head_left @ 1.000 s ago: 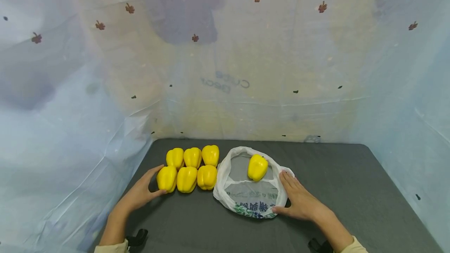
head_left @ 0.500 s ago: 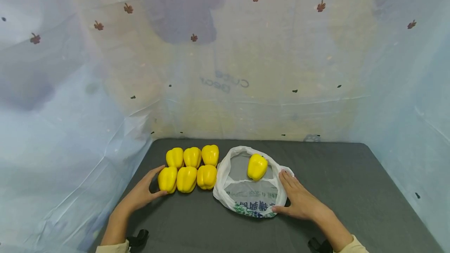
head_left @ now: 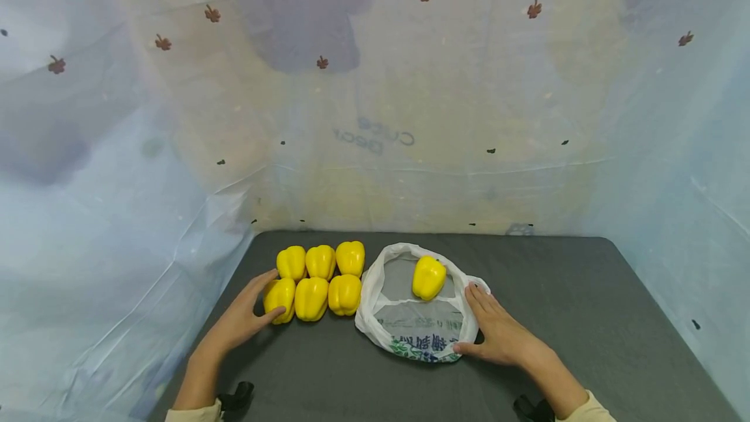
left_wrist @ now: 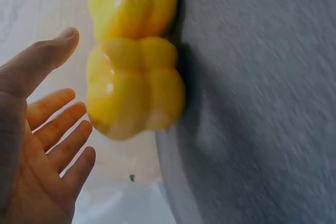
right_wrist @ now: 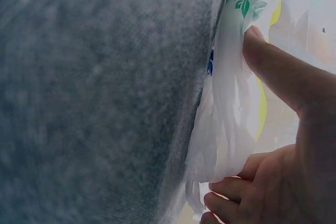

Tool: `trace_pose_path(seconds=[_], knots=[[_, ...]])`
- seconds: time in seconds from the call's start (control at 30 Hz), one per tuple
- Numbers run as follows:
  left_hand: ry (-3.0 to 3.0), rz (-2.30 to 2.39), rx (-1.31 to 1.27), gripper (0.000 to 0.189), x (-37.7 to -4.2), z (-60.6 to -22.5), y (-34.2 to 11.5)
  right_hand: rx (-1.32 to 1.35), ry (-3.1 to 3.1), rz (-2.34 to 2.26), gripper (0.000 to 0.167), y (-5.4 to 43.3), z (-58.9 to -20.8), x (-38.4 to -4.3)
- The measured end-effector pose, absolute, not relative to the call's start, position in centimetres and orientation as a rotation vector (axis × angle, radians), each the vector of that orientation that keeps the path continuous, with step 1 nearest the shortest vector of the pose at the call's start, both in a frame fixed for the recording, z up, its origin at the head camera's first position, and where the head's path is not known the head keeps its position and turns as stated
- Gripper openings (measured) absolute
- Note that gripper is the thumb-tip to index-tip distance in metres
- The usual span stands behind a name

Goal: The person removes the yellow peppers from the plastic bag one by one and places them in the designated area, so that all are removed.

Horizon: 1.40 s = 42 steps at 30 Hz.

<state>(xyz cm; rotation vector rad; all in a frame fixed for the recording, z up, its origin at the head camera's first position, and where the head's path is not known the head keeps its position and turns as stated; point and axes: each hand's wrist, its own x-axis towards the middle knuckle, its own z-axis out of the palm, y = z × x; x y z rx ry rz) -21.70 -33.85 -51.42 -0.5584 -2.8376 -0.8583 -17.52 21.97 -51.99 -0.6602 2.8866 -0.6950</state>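
In the head view, several yellow bell peppers stand in two rows at the left. My left hand (head_left: 239,318) is beside the front-left bell pepper (head_left: 280,298), thumb overlapping its near side. The left wrist view shows that hand (left_wrist: 50,140) with fingers spread and nothing in its palm, alongside the bell pepper (left_wrist: 134,93). A white plastic bag (head_left: 366,318) sits with its mouth spread wide, one yellow bell pepper (head_left: 429,277) inside it. My right hand (head_left: 504,331) rests against the bag's right rim, thumb and fingers apart and fairly straight.
A dark grey table (head_left: 580,305) carries everything. Patterned pale sheeting (head_left: 445,116) hangs behind it and along both sides. The front-right bell pepper (head_left: 344,295) is close to the bag's left rim.
My left hand has shifted slightly right and up, its thumb moving from the front-left bell pepper's lower edge to over its near side. The right hand and bag have stayed put.
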Motion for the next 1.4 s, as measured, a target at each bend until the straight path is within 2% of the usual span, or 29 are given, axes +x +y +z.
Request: trace_pose_path(seconds=[0.33, 1.4], knots=[[-2.777, -0.865, -0.666, 0.076, -21.8, -50.1, -30.5, -0.661, 2.891, -0.696, 0.127, 22.0, -52.0, -17.5], [-2.792, -0.806, -0.907, 0.082, -24.1, -47.9, -22.6, -0.655, 2.885, -0.703, 0.127, 22.1, -52.0, -17.6]])
